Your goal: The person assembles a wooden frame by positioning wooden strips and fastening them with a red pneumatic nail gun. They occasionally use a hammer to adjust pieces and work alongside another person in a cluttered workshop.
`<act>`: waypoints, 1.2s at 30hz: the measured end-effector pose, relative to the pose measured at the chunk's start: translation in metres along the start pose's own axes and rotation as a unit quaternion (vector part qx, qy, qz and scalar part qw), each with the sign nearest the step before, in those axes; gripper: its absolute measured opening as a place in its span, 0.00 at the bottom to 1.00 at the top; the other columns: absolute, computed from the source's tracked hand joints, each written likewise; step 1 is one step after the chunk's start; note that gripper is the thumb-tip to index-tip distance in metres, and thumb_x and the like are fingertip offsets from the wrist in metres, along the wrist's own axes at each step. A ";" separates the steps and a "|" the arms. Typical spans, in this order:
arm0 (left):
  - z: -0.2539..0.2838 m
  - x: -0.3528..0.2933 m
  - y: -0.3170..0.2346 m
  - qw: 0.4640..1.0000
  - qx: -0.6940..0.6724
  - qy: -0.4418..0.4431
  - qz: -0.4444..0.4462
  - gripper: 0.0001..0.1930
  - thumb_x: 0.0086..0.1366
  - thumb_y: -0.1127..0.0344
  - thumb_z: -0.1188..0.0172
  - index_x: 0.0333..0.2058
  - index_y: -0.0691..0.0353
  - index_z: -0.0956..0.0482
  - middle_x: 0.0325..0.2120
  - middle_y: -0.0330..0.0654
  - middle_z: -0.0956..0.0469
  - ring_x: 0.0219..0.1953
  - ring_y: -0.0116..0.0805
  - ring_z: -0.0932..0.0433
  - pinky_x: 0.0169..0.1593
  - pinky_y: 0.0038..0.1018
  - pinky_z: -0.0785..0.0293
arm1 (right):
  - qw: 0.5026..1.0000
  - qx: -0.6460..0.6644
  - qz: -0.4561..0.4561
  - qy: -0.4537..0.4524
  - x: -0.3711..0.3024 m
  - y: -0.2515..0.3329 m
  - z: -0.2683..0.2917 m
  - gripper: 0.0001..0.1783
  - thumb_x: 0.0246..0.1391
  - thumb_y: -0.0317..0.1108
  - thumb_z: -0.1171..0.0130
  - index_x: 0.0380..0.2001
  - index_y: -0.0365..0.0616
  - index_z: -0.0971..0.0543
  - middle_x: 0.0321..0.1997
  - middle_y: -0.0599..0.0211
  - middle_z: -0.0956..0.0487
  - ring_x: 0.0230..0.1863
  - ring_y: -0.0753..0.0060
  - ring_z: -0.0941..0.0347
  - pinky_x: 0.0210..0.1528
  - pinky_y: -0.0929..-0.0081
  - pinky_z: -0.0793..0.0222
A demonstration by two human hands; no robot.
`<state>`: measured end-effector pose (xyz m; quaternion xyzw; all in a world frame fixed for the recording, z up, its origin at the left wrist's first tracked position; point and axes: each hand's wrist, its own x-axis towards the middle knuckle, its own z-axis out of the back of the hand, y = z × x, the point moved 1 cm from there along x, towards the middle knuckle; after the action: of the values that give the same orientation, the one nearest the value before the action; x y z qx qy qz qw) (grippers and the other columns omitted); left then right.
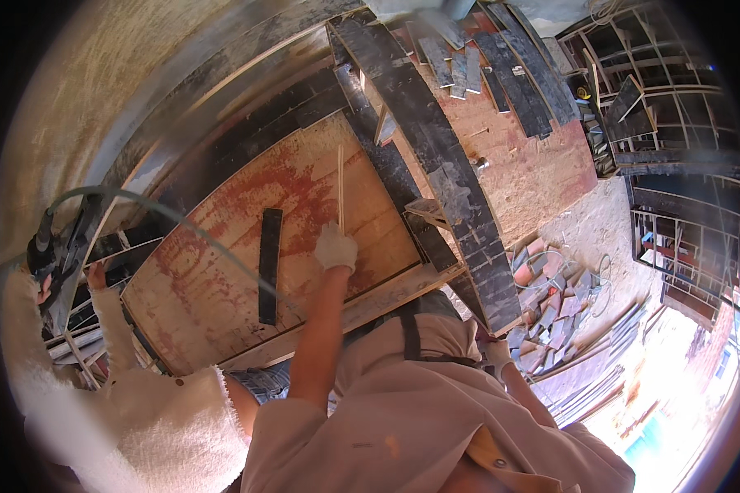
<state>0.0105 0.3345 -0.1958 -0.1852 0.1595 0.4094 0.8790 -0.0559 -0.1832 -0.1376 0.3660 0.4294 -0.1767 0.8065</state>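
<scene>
My left hand (335, 248), in a pale work glove, is closed around the lower end of a thin wooden strip (340, 177). The strip points away from me over a plywood panel (230, 238) with red stains. A short black batten (270, 264) lies on that panel, left of the hand. My right hand (496, 355), also gloved, is low by my hip, at the near end of a long black plank frame (436, 172). Its fingers are mostly hidden, so I cannot tell whether it grips the frame.
At the left, a co-worker (156, 411) in a light top holds a black power tool (45, 246) with a green hose (140, 197) arching over the panel. Black boards (514, 82) lie at the back right. A pile of offcuts (551, 304) and metal racks (666, 90) are on the right.
</scene>
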 end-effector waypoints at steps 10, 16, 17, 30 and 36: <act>0.081 -0.056 -0.016 0.974 -0.176 -0.134 -0.054 0.23 0.63 0.65 0.36 0.57 0.59 0.24 0.44 0.52 0.27 0.44 0.54 0.21 0.47 0.48 0.24 | 0.999 0.005 -0.021 0.027 0.011 0.059 -0.012 0.07 0.63 0.36 0.40 0.32 0.48 0.24 0.17 0.76 0.31 0.15 0.78 0.35 0.17 0.71 0.40; 0.103 -0.078 -0.027 0.897 -0.392 -0.186 -0.091 0.19 0.69 0.63 0.36 0.56 0.62 0.24 0.47 0.51 0.25 0.47 0.52 0.21 0.48 0.43 0.25 | 0.992 0.051 -0.113 -0.016 0.007 0.065 -0.017 0.07 0.59 0.30 0.41 0.25 0.45 0.22 0.18 0.73 0.25 0.19 0.76 0.28 0.20 0.69 0.34; 0.105 -0.081 -0.026 0.877 -0.410 -0.213 -0.135 0.19 0.70 0.63 0.36 0.56 0.63 0.24 0.47 0.51 0.25 0.47 0.51 0.20 0.48 0.42 0.24 | 0.995 0.025 -0.098 -0.016 0.006 0.061 -0.016 0.06 0.58 0.30 0.41 0.26 0.44 0.21 0.18 0.72 0.24 0.20 0.75 0.27 0.22 0.67 0.32; 0.105 -0.078 -0.030 0.754 -0.613 -0.164 -0.169 0.18 0.73 0.57 0.42 0.54 0.63 0.26 0.34 0.42 0.23 0.37 0.39 0.19 0.45 0.36 0.20 | 0.981 -0.185 -0.048 -0.016 0.037 -0.027 -0.033 0.24 0.50 0.44 0.31 0.51 0.50 0.17 0.49 0.62 0.14 0.49 0.63 0.18 0.53 0.64 0.24; 0.148 -0.081 -0.045 0.553 -0.806 0.195 0.080 0.26 0.76 0.38 0.53 0.42 0.58 0.29 0.26 0.45 0.25 0.31 0.43 0.20 0.42 0.44 0.20 | 0.990 -0.128 -0.049 -0.039 0.024 -0.039 -0.037 0.21 0.49 0.42 0.31 0.48 0.50 0.17 0.46 0.63 0.14 0.47 0.64 0.18 0.50 0.65 0.23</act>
<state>0.0146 0.3214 -0.0219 -0.8778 -0.0550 0.3895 0.2732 -0.0868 -0.1809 -0.1878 0.2315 0.4336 -0.1736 0.8534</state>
